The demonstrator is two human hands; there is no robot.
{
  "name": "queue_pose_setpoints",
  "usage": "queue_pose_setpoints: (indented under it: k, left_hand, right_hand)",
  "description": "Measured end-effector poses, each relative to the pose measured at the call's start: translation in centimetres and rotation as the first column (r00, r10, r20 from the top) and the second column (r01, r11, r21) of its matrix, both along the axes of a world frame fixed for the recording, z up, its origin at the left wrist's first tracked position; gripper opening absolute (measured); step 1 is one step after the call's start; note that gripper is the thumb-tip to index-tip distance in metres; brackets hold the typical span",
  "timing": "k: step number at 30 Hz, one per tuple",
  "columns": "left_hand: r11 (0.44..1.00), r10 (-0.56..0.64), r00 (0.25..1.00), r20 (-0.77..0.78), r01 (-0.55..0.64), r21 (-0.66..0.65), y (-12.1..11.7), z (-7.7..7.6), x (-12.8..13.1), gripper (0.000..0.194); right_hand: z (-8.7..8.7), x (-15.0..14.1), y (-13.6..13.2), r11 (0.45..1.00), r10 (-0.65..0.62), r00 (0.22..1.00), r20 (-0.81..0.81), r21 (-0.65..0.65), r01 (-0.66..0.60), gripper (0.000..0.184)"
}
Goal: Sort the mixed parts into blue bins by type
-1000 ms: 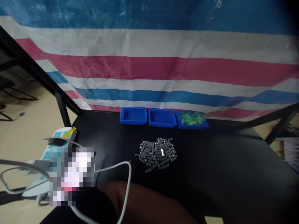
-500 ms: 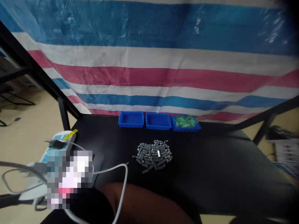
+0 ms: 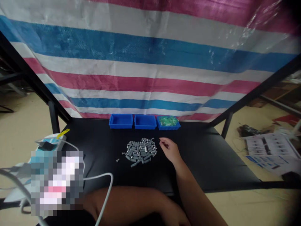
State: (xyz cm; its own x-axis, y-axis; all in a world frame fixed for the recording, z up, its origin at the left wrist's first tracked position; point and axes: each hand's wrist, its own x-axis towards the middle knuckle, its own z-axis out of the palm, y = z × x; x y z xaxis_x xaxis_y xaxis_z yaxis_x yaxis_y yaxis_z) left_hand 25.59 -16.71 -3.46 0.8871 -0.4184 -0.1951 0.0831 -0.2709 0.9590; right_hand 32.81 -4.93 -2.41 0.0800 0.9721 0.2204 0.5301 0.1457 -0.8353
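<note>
A pile of small grey cylindrical pieces mixed with silver screws (image 3: 141, 150) lies on the black table (image 3: 103, 169). Just beyond its right side is my right hand (image 3: 169, 150), with fingers loosely bent and thumb apart from them; nothing shows between them. My left forearm crosses the near edge from the left. At the bottom of the view my left hand (image 3: 176, 215) appears in part, its fingers hidden. One loose screw (image 3: 118, 160) lies left of the pile.
Behind the pile stand a left blue bin (image 3: 121, 127), a middle blue bin (image 3: 145, 127) and a right blue bin (image 3: 168, 128) holding a green plastic bag (image 3: 168, 120). A power strip (image 3: 61, 144) and white cable (image 3: 109, 185) are on the left. A striped sheet (image 3: 131, 69) hangs behind.
My right hand has come into view beside the pile. My left forearm reaches further right, its hand now partly showing. The view has turned slightly right.
</note>
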Motion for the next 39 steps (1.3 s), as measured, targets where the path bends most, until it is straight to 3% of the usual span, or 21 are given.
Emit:
queue_pose_setpoints:
  k: [2,4,6,7,9,10,12,14,15,16,17,23,27,31,34,39]
  left_hand:
    - [0.998,0.058,0.998,-0.033,-0.058,-0.008,0.6,1.6,-2.3,0.014]
    - [0.972,0.237,0.972,0.002,-0.237,-0.011,1.6,3.7,-5.5,0.018]
    - [0.902,0.432,0.901,0.037,-0.432,0.004,2.8,6.0,-9.3,0.025]
    - [0.841,0.537,0.839,0.091,-0.541,0.024,3.5,7.1,-11.2,0.025]
    - [0.647,0.74,0.652,0.163,-0.757,0.091,5.0,9.0,-15.0,0.02]
    - [0.522,0.815,0.546,0.193,-0.837,0.164,5.7,9.6,-16.8,0.019]
    - [0.216,0.902,0.318,0.292,-0.918,0.332,7.1,10.2,-20.0,0.019]
    - [-0.094,0.913,0.131,0.386,-0.853,0.513,8.3,9.8,-22.5,0.019]
    - [-0.21,0.901,0.068,0.428,-0.795,0.569,8.6,9.3,-23.6,0.023]
    - [-0.29,0.895,0.013,0.447,-0.744,0.602,8.8,8.7,-24.4,0.029]
    - [-0.329,0.895,-0.022,0.445,-0.706,0.627,8.9,8.0,-25.1,0.035]
    - [-0.332,0.914,-0.068,0.401,-0.692,0.641,7.0,5.3,-26.5,0.05]
    - [-0.309,0.923,-0.063,0.379,-0.707,0.636,6.4,4.7,-25.5,0.036]
    - [-0.333,0.909,-0.075,0.41,-0.72,0.608,7.1,4.3,-24.4,0.025]
    - [-0.341,0.899,-0.082,0.43,-0.746,0.571,8.0,4.4,-24.3,0.025]
    - [-0.265,0.908,-0.004,0.419,-0.78,0.567,11.0,6.2,-24.4,0.033]
  right_hand:
    - [0.1,-0.1,0.8,0.994,0.099,0.993,0.069,0.029,-0.101,0.034]
    - [0.9,-0.3,1.6,0.972,0.224,0.962,0.158,0.038,-0.233,0.041]
    - [1.7,-0.7,2.6,0.941,0.326,0.916,0.232,0.019,-0.339,0.047]
    - [2.0,-0.9,3.1,0.924,0.367,0.893,0.261,0.008,-0.382,0.049]
    - [2.4,-1.3,4.3,0.891,0.435,0.844,0.315,-0.02,-0.453,0.052]
    - [2.6,-1.5,4.8,0.881,0.456,0.822,0.341,-0.038,-0.472,0.051]
    - [2.8,-1.9,5.8,0.87,0.478,0.789,0.386,-0.085,-0.485,0.046]
    - [2.9,-2.2,6.3,0.88,0.467,0.786,0.406,-0.129,-0.457,0.038]
    - [2.9,-2.3,6.4,0.889,0.452,0.796,0.403,-0.139,-0.435,0.033]
    - [2.9,-2.4,6.4,0.9,0.433,0.812,0.39,-0.141,-0.412,0.03]
    - [2.8,-2.5,6.3,0.91,0.413,0.833,0.369,-0.134,-0.392,0.027]
    - [1.6,-1.8,4.9,0.917,0.396,0.892,0.218,-0.048,-0.396,0.032]
    - [1.3,-1.1,4.7,0.917,0.396,0.89,0.228,-0.05,-0.395,0.033]
    - [1.3,-0.8,4.9,0.917,0.397,0.892,0.217,-0.058,-0.394,0.035]
    - [1.2,-0.5,4.9,0.913,0.407,0.899,0.163,-0.056,-0.403,0.035]
    - [0.9,-0.6,5.1,0.937,0.349,0.926,0.142,-0.065,-0.343,0.028]
